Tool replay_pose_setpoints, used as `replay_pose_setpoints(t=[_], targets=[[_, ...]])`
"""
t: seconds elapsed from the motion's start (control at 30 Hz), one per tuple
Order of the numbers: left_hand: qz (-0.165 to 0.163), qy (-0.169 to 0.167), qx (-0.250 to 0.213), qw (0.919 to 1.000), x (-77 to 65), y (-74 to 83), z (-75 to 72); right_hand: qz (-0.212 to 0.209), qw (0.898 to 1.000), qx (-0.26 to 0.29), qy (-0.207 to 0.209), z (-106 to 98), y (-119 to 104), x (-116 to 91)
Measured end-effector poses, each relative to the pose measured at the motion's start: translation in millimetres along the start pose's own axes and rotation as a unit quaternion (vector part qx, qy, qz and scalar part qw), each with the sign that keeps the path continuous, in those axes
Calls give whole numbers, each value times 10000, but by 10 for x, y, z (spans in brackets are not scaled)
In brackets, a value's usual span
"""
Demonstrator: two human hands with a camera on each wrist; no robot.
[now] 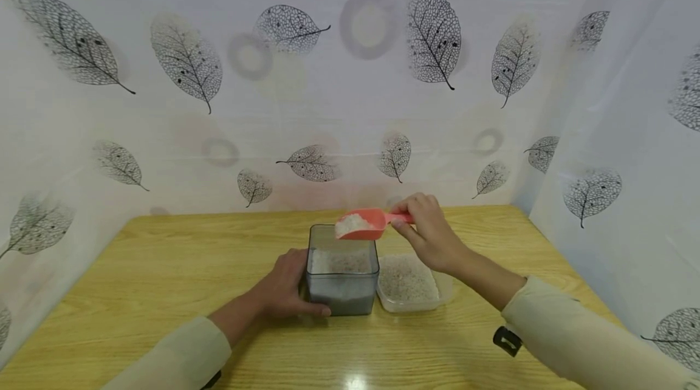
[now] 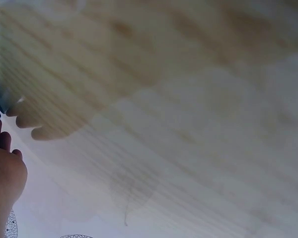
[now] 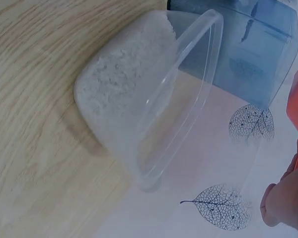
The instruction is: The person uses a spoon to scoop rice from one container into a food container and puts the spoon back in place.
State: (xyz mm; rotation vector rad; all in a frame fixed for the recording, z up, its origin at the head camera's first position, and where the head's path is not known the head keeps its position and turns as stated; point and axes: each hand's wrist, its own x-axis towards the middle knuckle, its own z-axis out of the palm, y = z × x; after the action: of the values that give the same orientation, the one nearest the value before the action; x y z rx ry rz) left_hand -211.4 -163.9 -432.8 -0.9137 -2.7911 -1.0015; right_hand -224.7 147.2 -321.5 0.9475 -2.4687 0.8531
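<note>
My right hand grips the handle of a red scoop, also partly visible in the right wrist view. White grains that look like rice fill the scoop, held above the rim of a grey see-through square container. More white grains lie inside that container. My left hand holds its left side, with the thumb across the lower front and the fingers at the side. In the left wrist view only part of the left hand shows at the edge.
A clear plastic tub with white grains stands just right of the grey container. Both are on a wooden table. A white leaf-printed curtain hangs behind the table and along its sides.
</note>
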Motion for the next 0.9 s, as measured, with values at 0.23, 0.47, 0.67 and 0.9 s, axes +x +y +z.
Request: replay_pose_setpoints(t=[0.23,0.47,0.67,0.9], targets=[[29,-12,65,10000,-2,-6,0,227,9997,43,-15,-121,51,-45],[67,14,144,9999,-6,0,-1,223,9997,5,107,-229,157,-152],[98,46,124,9999,1,-8,8,241,9995,-86,191,-314,249,-285],[78,11,44,10000,0,-1,7,271,9991,-108,297,-386,353,-437]])
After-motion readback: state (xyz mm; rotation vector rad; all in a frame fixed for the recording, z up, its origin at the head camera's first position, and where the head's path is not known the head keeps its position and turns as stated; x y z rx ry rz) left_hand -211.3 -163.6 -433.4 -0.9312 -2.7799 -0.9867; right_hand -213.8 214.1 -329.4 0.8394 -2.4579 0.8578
